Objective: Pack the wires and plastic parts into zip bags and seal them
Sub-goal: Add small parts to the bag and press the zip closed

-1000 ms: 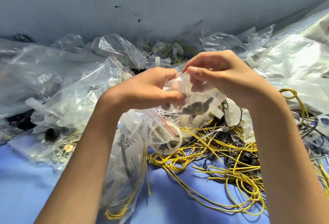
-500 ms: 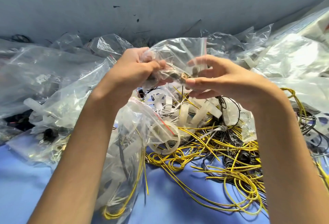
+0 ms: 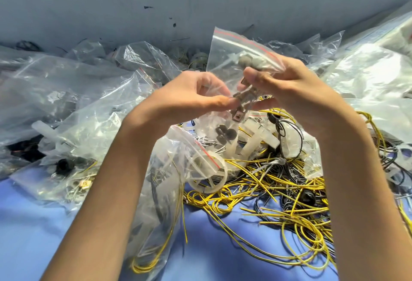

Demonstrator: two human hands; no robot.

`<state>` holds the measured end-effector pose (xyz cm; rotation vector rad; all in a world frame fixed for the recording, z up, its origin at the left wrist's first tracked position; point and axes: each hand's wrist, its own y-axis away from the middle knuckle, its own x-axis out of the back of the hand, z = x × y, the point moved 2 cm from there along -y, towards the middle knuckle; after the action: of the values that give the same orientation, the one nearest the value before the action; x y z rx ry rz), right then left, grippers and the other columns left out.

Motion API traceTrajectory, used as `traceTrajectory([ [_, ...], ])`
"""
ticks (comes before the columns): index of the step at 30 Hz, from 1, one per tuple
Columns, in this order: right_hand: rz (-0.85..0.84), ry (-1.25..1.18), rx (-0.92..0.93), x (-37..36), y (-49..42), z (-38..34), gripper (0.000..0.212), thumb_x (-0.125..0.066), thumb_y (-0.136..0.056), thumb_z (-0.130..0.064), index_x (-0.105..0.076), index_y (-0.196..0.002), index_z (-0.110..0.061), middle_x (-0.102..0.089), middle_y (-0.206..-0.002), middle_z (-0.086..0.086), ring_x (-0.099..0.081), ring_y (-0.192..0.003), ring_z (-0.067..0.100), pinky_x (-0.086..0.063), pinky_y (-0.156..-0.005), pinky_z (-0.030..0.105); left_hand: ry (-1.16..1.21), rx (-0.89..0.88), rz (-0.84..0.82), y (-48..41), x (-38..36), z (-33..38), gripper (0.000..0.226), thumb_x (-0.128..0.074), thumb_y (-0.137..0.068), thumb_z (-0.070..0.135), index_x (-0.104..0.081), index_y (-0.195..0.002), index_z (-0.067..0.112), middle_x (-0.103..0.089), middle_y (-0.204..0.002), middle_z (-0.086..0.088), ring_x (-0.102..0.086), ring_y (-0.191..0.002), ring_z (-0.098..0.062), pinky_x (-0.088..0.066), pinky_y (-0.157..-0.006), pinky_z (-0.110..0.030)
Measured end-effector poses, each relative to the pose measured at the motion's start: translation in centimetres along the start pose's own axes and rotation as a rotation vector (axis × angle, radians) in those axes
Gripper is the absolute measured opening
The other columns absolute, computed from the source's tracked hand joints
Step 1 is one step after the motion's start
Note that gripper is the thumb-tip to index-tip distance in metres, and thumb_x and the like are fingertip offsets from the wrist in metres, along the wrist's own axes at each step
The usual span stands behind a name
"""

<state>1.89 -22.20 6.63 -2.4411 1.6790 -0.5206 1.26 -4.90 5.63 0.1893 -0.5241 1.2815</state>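
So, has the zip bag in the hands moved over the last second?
Yes, upward. The zip bag now rises above the left hand and right hand toward the grey wall; earlier it hung below them, nearer the unmoved white plastic wheel.

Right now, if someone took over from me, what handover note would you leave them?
Left hand: fingers pinch the small clear zip bag with a red strip at mid-height.
Right hand: grips the bag's right side below the strip.
Done: small grey parts are inside; I can't tell whether it's sealed.
Left: loose yellow wires and white plastic pieces on the blue surface need bagging.
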Motion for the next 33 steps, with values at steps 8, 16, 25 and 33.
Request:
traceTrajectory([
  [8,-0.004,0.107,0.047,-0.24,0.01,-0.30,0.024,-0.062,-0.083,-0.033,-0.064,-0.068,-0.014,-0.060,-0.056,-0.004,-0.057,-0.048,0.007,-0.048,-0.049,0.017,0.300,-0.026,0.043,-0.11,-0.09,0.37,0.030,-0.072,-0.063,0.032,-0.060,-0.085,0.017,-0.075,-0.078,0.000,-0.072,-0.071,-0.012,-0.056,-0.070,-0.023],
  [16,0.091,0.139,-0.005,-0.19,-0.43,-0.12,0.036,-0.045,-0.098,-0.035,-0.067,-0.074,-0.020,-0.072,-0.068,-0.003,-0.065,-0.057,0.005,-0.050,-0.054,0.016,0.451,-0.034,0.097,-0.08,0.47,0.06,0.022,-0.073,-0.066,0.022,-0.052,-0.071,0.016,-0.073,-0.071,-0.003,-0.071,-0.066,-0.013,-0.055,-0.060,-0.022],
  [25,0.116,0.323,0.181,-0.09,-0.41,-0.29,0.021,-0.061,-0.090,-0.029,-0.073,-0.074,-0.024,-0.067,-0.066,-0.008,-0.055,-0.060,0.001,-0.039,-0.057,0.013,0.312,-0.018,0.064,0.04,0.25,0.30,0.034,-0.073,-0.060,0.031,-0.063,-0.089,0.016,-0.074,-0.082,0.000,-0.071,-0.076,-0.010,-0.055,-0.078,-0.026],
  [33,0.098,0.353,0.225,-0.26,-0.46,-0.37,0.015,-0.064,-0.089,-0.022,-0.072,-0.076,-0.023,-0.063,-0.059,-0.013,-0.049,-0.058,0.000,-0.036,-0.057,0.015,0.216,-0.019,0.009,0.16,0.04,0.41,0.030,-0.069,-0.076,0.028,-0.067,-0.097,0.007,-0.075,-0.091,-0.004,-0.069,-0.084,-0.017,-0.052,-0.089,-0.032],
])
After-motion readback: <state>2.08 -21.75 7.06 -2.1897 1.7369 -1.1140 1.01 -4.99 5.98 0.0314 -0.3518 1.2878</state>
